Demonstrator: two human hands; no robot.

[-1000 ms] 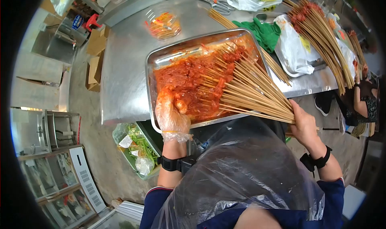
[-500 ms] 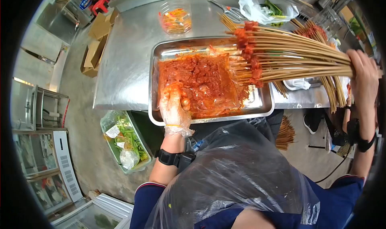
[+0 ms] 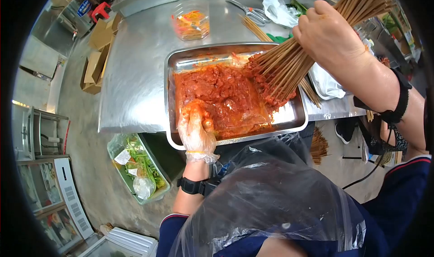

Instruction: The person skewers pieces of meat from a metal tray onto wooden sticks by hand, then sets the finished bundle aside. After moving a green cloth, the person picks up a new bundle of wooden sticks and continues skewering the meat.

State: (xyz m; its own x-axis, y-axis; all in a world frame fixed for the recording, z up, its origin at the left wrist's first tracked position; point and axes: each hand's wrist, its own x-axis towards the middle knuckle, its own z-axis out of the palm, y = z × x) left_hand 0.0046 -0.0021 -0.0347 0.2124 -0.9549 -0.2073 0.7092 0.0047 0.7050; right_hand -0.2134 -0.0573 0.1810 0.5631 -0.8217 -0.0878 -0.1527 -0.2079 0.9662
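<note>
My right hand [image 3: 332, 35] is closed round a thick bundle of bamboo skewers [image 3: 289, 69], tilted down to the left. Their lower ends, with red-coated meat pieces [image 3: 269, 92] on them, rest in the right part of a metal tray [image 3: 168, 99]. A mass of red marinated meat [image 3: 221, 92] fills the left and middle of that tray. My left hand [image 3: 197, 130], in a clear plastic glove smeared red at the fingers, rests at the meat's left front edge. Its fingers are curled; what they hold, if anything, is hidden.
On the steel table [image 3: 131, 85] stand a clear tub [image 3: 191, 24] with orange-red remains, scissors [image 3: 251, 12] and a white plastic bag [image 3: 278, 12]. More skewers [image 3: 255, 29] lie behind the tray. A green crate [image 3: 140, 166] of vegetables sits below, left. Another person's arm shows at right.
My right hand has swung left and inward with the skewers, from nearly level to tilted down. Their meat ends have come down into the tray. My left hand has barely moved.
</note>
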